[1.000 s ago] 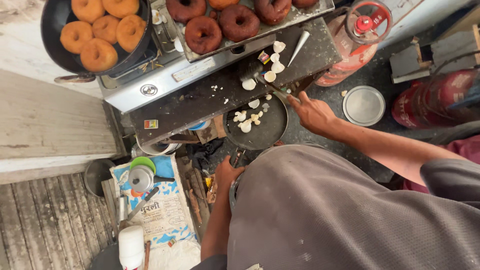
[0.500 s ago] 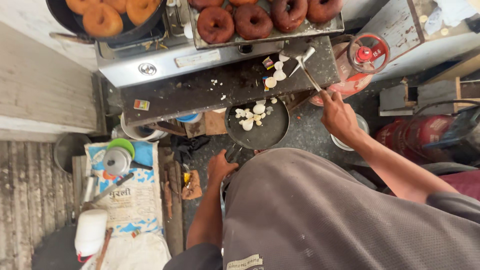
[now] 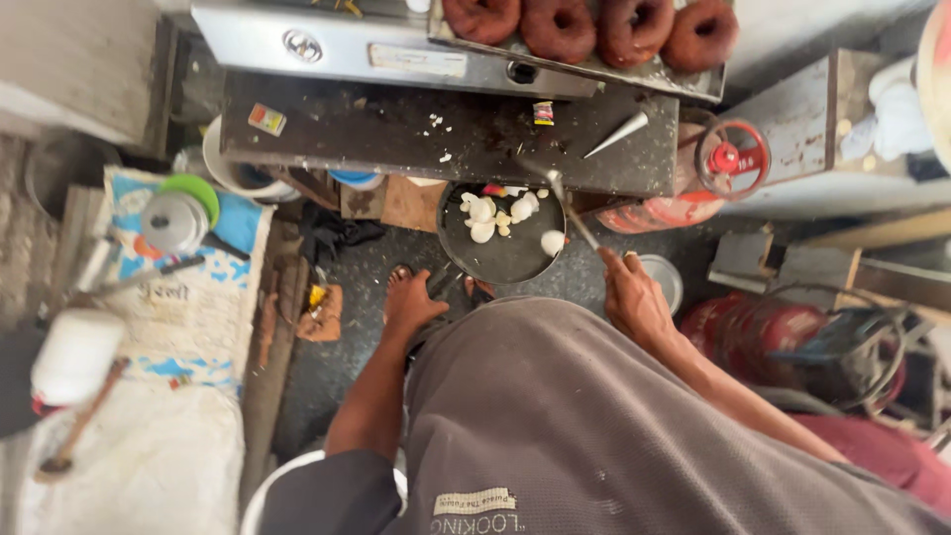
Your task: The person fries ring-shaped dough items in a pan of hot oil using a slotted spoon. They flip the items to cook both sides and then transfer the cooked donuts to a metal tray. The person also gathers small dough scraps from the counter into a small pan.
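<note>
Seen from above, a person in a grey shirt [image 3: 594, 436] holds a dark pan [image 3: 500, 238] at centre frame, the left hand [image 3: 411, 302] gripping its near edge. The right hand [image 3: 634, 297] grasps a thin metal tool [image 3: 570, 213] whose tip rests among white pieces [image 3: 485, 213] in the pan. Above, a dark counter [image 3: 396, 134] carries scattered white scraps and a metal cone [image 3: 614, 134]. 4 brown doughnuts [image 3: 594, 25] sit on a tray at the top edge. A red gas cylinder [image 3: 713, 173] stands at right; a steel pot [image 3: 173, 223] lies at left.
</note>
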